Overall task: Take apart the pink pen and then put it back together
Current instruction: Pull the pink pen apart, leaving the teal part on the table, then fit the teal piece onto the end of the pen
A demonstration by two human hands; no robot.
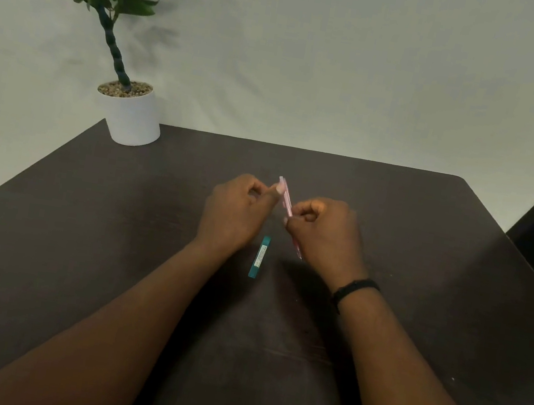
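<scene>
Your left hand pinches the top of the slim pink plastic pen, and your right hand is closed around its lower barrel, above mid-bench, tip toward 5 o'clock. It looks whole; whether disassembly has started, I cannot tell.

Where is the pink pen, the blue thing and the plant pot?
pink pen (285, 199), head view, barrel between the hands
blue thing (260, 256), head view, its label
plant pot (135, 120), head view, white wall

The pink pen is slim, whole, tilted steeply; held above the table, tip pointing down.
</scene>
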